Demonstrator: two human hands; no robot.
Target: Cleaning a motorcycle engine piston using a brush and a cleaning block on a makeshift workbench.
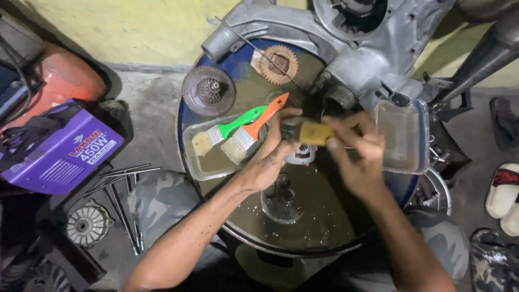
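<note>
Left hand: the left hand [267,159] is closed around a small dark cylindrical metal part [290,130], fingers curled under and behind it, oil-stained.
Right hand: the right hand [359,154] pinches a yellow-brown block [316,133], apparently a sanding or scrubbing pad, pressed against the end of the part.
Location of work: both hands hold the part above the middle of the round blue drum top [186,116], which serves as the desk and carries a film of murky liquid.
Below the hands: a round clear glass bowl [281,208] and a small pale metal fitting [303,154] sit directly under the grip.
Left tray: a clear plastic tray [197,162] of brown liquid holds a green-handled brush [230,128] and an orange-handled brush [254,127], bristles resting in it.
Right tray: a second clear tray [403,135] sits at the drum's right edge, just beside the grey engine casing [357,59].
Other parts: a clutch-like disc [208,91] and a brown toothed gear [278,65] lie at the far side.
Risk, slip: oily fingers likely reduce grip; the part could drop onto the glass bowl and crack it.
Risk, spill: an elbow or forearm could nudge the left tray, which lies near the drum's rim.
Risk, skin: bare hands in solvent-like liquid invite irritation.
Risk, floor: loose rods [127,173] by the knees could roll underfoot.
</note>
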